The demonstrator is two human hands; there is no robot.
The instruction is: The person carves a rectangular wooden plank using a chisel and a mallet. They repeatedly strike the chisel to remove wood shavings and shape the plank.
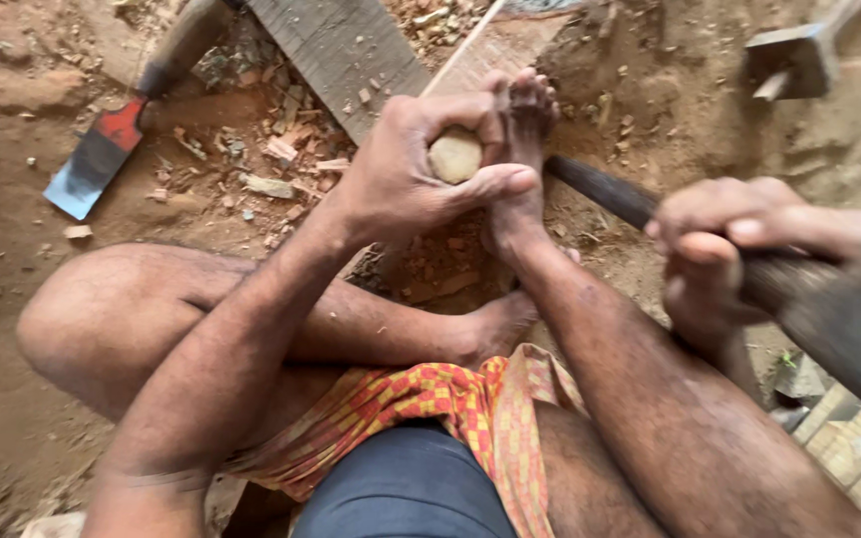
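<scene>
Wooden handle end clenched in left grip; dark tool shaft in right grip.

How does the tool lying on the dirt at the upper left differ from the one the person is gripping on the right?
The flat-bladed tool lies untouched on the dirt, while the dark-handled tool is gripped in the right hand. The lying tool shows a pale blade with a red patch above it; the held tool looks dark all over, its heavy end blurred. The left hand touches neither; it is closed on a rounded wooden piece. Both tools have long handles.
</scene>
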